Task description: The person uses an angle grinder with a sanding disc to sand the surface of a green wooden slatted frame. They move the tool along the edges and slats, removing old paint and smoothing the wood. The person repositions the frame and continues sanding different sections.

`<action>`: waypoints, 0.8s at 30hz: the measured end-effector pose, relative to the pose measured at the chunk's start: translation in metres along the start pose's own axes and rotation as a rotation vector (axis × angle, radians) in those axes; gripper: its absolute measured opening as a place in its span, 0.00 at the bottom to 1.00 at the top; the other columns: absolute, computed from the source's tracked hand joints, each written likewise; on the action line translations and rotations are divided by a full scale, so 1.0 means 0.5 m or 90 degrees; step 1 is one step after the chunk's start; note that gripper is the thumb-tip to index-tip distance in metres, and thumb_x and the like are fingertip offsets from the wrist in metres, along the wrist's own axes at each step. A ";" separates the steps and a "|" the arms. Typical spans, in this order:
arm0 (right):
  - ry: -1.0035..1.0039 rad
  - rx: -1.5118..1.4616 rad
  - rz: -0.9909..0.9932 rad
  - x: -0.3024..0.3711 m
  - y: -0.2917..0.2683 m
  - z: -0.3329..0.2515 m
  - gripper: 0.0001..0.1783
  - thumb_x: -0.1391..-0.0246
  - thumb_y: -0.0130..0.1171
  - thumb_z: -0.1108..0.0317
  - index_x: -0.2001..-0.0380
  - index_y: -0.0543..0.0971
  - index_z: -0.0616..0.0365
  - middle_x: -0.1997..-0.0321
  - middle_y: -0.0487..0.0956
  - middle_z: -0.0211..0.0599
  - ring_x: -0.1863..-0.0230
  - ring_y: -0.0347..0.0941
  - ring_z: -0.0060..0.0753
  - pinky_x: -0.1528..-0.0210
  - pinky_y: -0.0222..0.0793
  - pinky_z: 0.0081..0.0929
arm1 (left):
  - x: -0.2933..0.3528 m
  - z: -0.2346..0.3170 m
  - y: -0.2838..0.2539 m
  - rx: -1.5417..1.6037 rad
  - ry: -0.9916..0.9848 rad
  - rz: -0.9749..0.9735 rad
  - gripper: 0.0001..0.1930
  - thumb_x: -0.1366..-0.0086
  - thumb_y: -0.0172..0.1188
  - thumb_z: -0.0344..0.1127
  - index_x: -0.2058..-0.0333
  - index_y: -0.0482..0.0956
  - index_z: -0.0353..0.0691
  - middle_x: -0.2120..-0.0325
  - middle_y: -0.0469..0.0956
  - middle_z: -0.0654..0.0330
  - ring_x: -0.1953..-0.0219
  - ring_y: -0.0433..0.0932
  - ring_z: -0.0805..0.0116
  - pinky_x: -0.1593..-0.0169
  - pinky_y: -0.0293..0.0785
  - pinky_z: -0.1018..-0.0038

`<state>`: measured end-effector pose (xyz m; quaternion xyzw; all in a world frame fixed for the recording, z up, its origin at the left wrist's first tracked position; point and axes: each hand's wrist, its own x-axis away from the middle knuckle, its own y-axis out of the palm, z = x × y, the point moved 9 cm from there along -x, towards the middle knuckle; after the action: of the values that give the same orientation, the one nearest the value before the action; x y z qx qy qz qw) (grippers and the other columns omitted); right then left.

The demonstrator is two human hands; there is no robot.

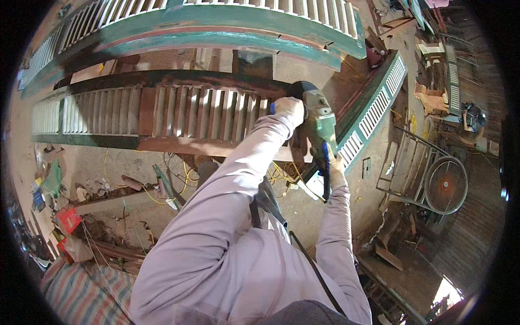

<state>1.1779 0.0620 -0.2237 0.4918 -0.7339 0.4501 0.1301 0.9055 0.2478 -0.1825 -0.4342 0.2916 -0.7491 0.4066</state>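
A green angle grinder (319,120) is held in both my hands over the right end of a louvered wooden shutter (184,145). My left hand (291,110) is closed round the front of the grinder, near its head. Farther back, my right hand (336,164) grips the body near the black rear end. The dark disc or guard (305,86) lies by the shutter's far right corner; whether it touches the wood I cannot tell. On the right part the shutter's frame is bare reddish brown, while green paint shows on its left part.
Beyond lies another green louvered shutter (216,42), and a third green shutter (374,108) slants away at the right. A metal cart with a spoked wheel (446,184) stands farther right. Yellow cable (281,172) lies on the floor below the work. Striped sheeting (86,292) covers the lower left.
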 end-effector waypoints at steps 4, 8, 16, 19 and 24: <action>0.031 -0.060 -0.020 0.063 0.000 -0.044 0.61 0.59 0.74 0.30 0.35 0.69 0.70 0.44 0.78 0.51 0.48 0.77 0.43 0.47 0.75 0.38 | -0.004 0.032 0.013 -0.001 0.020 -0.060 0.16 0.39 0.59 0.39 0.57 0.87 0.38 0.57 0.86 0.48 0.54 0.86 0.51 0.58 0.83 0.54; -0.028 -0.018 -0.019 0.098 0.070 -0.096 0.54 0.54 0.72 0.32 0.38 0.73 0.69 0.48 0.81 0.51 0.52 0.79 0.43 0.49 0.75 0.37 | 0.023 -0.051 -0.025 -0.010 -0.014 -0.050 0.15 0.40 0.59 0.39 0.59 0.88 0.39 0.57 0.87 0.48 0.54 0.87 0.52 0.57 0.83 0.54; -0.104 0.178 -0.040 0.187 0.386 -0.213 0.51 0.53 0.67 0.27 0.45 0.79 0.68 0.58 0.85 0.55 0.61 0.84 0.42 0.64 0.79 0.35 | 0.150 -0.432 -0.177 -0.010 -0.126 0.007 0.16 0.39 0.59 0.41 0.57 0.88 0.40 0.55 0.86 0.48 0.51 0.86 0.53 0.52 0.82 0.58; -0.036 0.206 -0.115 0.307 0.531 -0.322 0.52 0.54 0.67 0.27 0.45 0.79 0.68 0.52 0.84 0.59 0.54 0.84 0.49 0.55 0.79 0.37 | 0.203 -0.598 -0.228 0.017 -0.186 0.012 0.19 0.39 0.58 0.40 0.55 0.86 0.37 0.51 0.83 0.43 0.46 0.83 0.52 0.47 0.80 0.58; -0.142 0.266 -0.144 0.391 0.713 -0.427 0.54 0.56 0.65 0.24 0.44 0.79 0.67 0.47 0.82 0.59 0.45 0.81 0.51 0.43 0.73 0.37 | 0.293 -0.813 -0.317 0.028 -0.238 0.111 0.20 0.39 0.57 0.45 0.59 0.88 0.36 0.57 0.84 0.41 0.52 0.85 0.46 0.48 0.81 0.58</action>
<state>0.7309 0.1516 -0.1700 0.6333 -0.5753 0.5177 -0.0064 0.4457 0.2347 -0.1809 -0.5301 0.2311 -0.6235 0.5261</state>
